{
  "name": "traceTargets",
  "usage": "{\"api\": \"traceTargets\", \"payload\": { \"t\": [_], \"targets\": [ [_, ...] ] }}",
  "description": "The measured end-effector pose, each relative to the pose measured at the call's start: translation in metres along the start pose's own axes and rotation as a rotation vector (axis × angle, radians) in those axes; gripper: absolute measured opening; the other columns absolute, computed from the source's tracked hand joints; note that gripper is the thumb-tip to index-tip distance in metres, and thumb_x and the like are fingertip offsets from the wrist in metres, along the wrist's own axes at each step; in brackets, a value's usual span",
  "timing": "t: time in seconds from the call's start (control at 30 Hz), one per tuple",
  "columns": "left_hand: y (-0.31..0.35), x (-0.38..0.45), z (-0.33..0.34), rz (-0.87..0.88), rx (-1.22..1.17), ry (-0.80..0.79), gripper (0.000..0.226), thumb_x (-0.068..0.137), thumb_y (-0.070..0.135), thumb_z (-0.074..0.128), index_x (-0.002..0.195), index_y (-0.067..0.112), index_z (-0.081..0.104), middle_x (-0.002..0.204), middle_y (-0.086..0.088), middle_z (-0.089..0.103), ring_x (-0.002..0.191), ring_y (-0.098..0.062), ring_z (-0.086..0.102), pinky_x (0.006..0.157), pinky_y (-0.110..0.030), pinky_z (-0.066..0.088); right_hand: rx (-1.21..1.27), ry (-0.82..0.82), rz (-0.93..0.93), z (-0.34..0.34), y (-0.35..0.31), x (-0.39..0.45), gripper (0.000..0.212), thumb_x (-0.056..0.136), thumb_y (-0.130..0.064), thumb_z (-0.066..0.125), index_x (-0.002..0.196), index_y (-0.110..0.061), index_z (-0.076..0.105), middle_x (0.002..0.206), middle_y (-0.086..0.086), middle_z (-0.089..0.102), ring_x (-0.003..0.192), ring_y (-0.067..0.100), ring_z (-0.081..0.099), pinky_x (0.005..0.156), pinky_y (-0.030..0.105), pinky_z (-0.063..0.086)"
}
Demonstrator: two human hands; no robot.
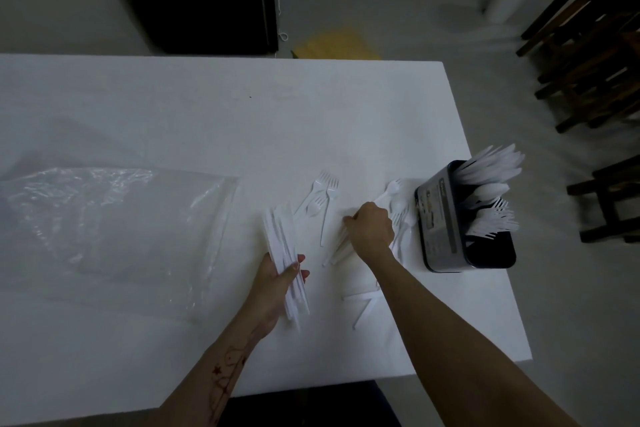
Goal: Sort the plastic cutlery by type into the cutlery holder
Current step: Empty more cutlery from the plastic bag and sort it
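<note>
A bundle of white plastic knives [284, 253] lies gripped lengthwise in my left hand [277, 274]. My right hand [372, 229] closes over loose cutlery on the counter. Three white forks [323, 194] lie just beyond. The dark cutlery holder [446, 218] stands at the right edge, with knives, spoons and forks upright in separate compartments.

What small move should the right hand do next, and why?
Probably lift its bundle clear of the table and carry it toward the holder. The right hand already grips several pieces, the left hand is full of knives, and loose forks remain.
</note>
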State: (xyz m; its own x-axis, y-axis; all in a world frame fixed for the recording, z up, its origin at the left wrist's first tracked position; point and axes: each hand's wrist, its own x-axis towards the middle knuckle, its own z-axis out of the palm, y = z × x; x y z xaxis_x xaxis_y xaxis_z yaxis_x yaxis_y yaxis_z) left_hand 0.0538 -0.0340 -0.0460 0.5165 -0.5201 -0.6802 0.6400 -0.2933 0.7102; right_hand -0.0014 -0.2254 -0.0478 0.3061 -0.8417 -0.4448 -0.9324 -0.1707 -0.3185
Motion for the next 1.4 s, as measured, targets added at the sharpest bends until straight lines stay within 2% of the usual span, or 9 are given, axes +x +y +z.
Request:
{"api": "traceTargets", "payload": {
  "t": [0.07, 0.17, 0.4, 0.53, 0.73, 0.93, 1.07, 1.3, 1.4],
  "targets": [
    [0.001, 0.000, 0.001, -0.002, -0.009, -0.004, 0.036, 0.093, 0.001, 0.053, 0.129, 0.002, 0.047, 0.105, -0.002, 0.066, 0.084, -0.018, 0.067, 0.062, -0.019, 0.056, 0.076, -0.003, 0.038, -0.001, 0.003, -0.002, 0.023, 0.086, -0.023, 0.064, 0.073, -0.010, 0.051, 0.081, 0.011, 0.062, 0.070, 0.026, 0.060, 0.057, 0.026, 0.042],
    [0.003, -0.001, 0.003, 0.001, -0.024, -0.011, 0.032, 0.093, 0.001, 0.053, 0.125, 0.005, 0.048, 0.104, -0.001, 0.066, 0.084, -0.019, 0.065, 0.063, -0.019, 0.057, 0.106, -0.020, 0.060, -0.004, 0.003, -0.005, 0.023, 0.086, -0.027, 0.068, 0.091, -0.006, 0.062, 0.091, 0.010, 0.066, 0.082, 0.028, 0.066, 0.061, 0.028, 0.044],
    [0.003, 0.000, 0.000, 0.027, -0.017, -0.050, 0.029, 0.093, -0.002, 0.051, 0.121, 0.006, 0.050, 0.106, -0.006, 0.067, 0.081, -0.020, 0.065, 0.068, -0.022, 0.058, 0.286, -0.036, 0.113, -0.013, 0.002, -0.012, 0.041, 0.080, -0.020, 0.071, 0.114, -0.006, 0.051, 0.103, 0.010, 0.064, 0.093, 0.029, 0.065, 0.066, 0.031, 0.047],
    [0.005, 0.002, 0.000, 0.041, 0.055, -0.039, 0.030, 0.093, 0.001, 0.053, 0.122, 0.006, 0.047, 0.113, -0.011, 0.066, 0.087, -0.021, 0.069, 0.076, -0.029, 0.057, 0.489, -0.107, 0.027, -0.016, 0.001, -0.030, 0.028, 0.076, -0.024, 0.072, 0.098, -0.013, 0.058, 0.084, 0.007, 0.073, 0.076, 0.025, 0.072, 0.078, 0.042, 0.060],
    [0.019, -0.008, 0.008, 0.102, 0.180, -0.148, 0.034, 0.092, 0.005, 0.056, 0.124, 0.013, 0.047, 0.118, -0.011, 0.065, 0.094, -0.025, 0.070, 0.082, -0.033, 0.055, 0.596, -0.338, -0.074, -0.033, -0.017, -0.061, 0.014, 0.082, -0.006, 0.069, 0.091, 0.004, 0.064, 0.076, 0.018, 0.074, 0.067, 0.027, 0.074, 0.069, 0.040, 0.063],
    [0.032, -0.023, 0.014, 0.065, 0.155, -0.300, 0.036, 0.093, 0.010, 0.056, 0.128, 0.018, 0.046, 0.116, -0.009, 0.066, 0.090, -0.022, 0.071, 0.070, -0.024, 0.056, 0.539, -0.248, -0.123, -0.044, -0.013, -0.080, 0.014, 0.083, -0.009, 0.074, 0.088, 0.002, 0.067, 0.075, 0.015, 0.074, 0.062, 0.021, 0.073, 0.061, 0.027, 0.061],
    [0.035, -0.025, 0.023, 0.036, 0.200, -0.367, 0.036, 0.092, 0.007, 0.058, 0.125, 0.014, 0.047, 0.114, -0.009, 0.065, 0.098, -0.027, 0.067, 0.073, -0.024, 0.055, 0.501, -0.240, -0.187, -0.050, 0.001, -0.085, 0.016, 0.088, -0.021, 0.071, 0.089, -0.006, 0.071, 0.078, 0.007, 0.075, 0.069, 0.021, 0.074, 0.070, 0.040, 0.062],
    [0.075, -0.007, 0.090, -0.031, -0.111, -0.247, 0.012, 0.090, -0.003, 0.056, 0.100, 0.001, 0.058, 0.083, -0.012, 0.058, 0.074, -0.022, 0.058, 0.058, -0.025, 0.057, 0.599, 0.147, -0.377, -0.122, 0.041, -0.066, 0.013, 0.089, -0.012, 0.065, 0.099, -0.013, 0.073, 0.095, -0.003, 0.073, 0.088, 0.008, 0.066, 0.076, 0.012, 0.047],
    [0.107, 0.007, 0.141, 0.007, -0.286, -0.222, 0.013, 0.092, -0.003, 0.053, 0.103, 0.004, 0.055, 0.089, -0.010, 0.057, 0.080, -0.020, 0.058, 0.076, -0.031, 0.053, 0.525, 0.597, -0.379, -0.161, 0.067, -0.042, 0.022, 0.085, -0.014, 0.067, 0.107, -0.017, 0.070, 0.103, -0.004, 0.070, 0.099, 0.015, 0.059, 0.086, 0.027, 0.046]
  ]
}}
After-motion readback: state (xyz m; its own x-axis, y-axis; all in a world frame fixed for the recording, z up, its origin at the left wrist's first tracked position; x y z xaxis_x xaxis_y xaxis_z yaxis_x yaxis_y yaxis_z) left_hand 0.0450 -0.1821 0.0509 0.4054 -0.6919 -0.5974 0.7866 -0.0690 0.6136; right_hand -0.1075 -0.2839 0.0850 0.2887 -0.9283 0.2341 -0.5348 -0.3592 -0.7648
